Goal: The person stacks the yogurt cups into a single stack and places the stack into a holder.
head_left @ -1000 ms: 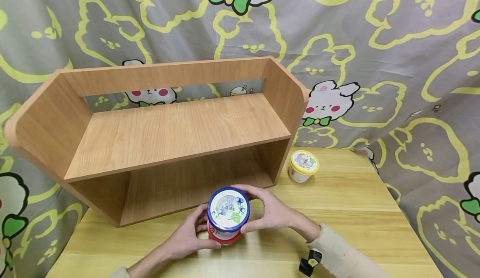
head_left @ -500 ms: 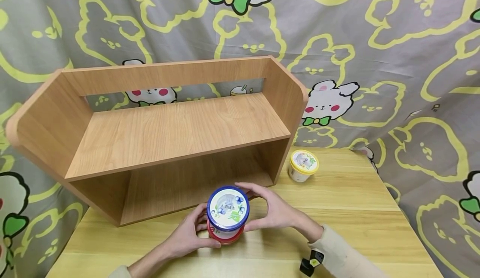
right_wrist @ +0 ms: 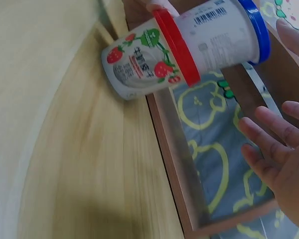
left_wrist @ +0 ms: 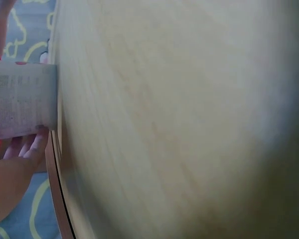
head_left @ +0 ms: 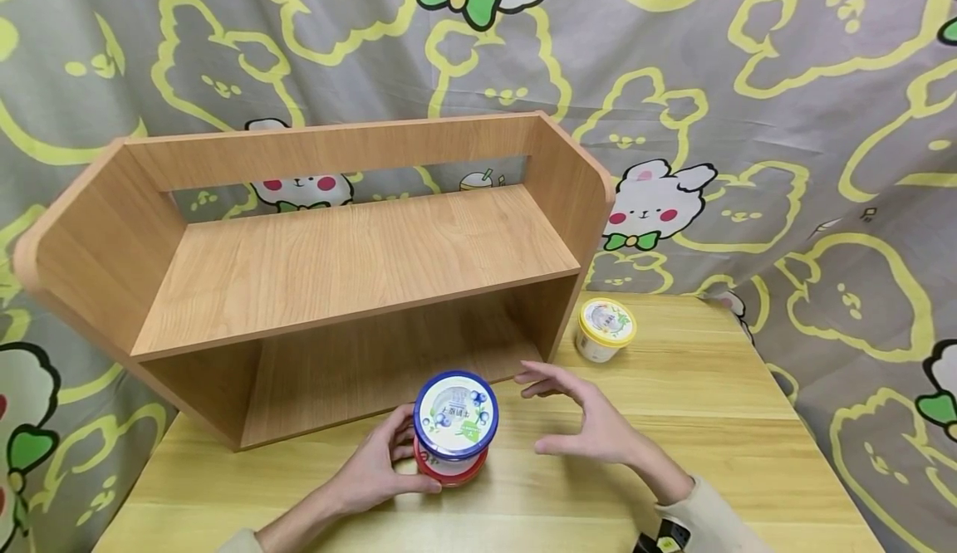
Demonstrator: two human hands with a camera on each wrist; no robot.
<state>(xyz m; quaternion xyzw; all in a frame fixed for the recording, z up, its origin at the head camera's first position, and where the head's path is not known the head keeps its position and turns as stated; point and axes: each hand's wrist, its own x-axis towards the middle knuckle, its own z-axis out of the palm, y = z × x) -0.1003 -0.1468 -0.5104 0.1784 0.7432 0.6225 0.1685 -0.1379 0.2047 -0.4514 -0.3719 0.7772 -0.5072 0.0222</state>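
A tub with a blue rim and blueberry lid (head_left: 455, 414) stands on top of a red-rimmed tub (head_left: 447, 472) on the table. Strawberries are printed on the lower tub (right_wrist: 139, 62), as the right wrist view shows. My left hand (head_left: 377, 463) holds the red-rimmed tub from its left side, fingers behind and thumb in front. Apart from the stack, to its right, my right hand (head_left: 591, 422) is held with fingers spread and nothing in it. In the right wrist view the blue-rimmed tub (right_wrist: 219, 37) lies clear of that hand.
A two-tier wooden shelf (head_left: 359, 262) stands right behind the stack. To the right of the shelf a yellow-lidded tub (head_left: 606, 325) sits on the wooden table (head_left: 718, 403). A patterned grey curtain (head_left: 785, 121) hangs behind and at the sides.
My right hand has let go of the blue-rimmed tub and moved away to the right. The stack and my left hand have stayed in place.
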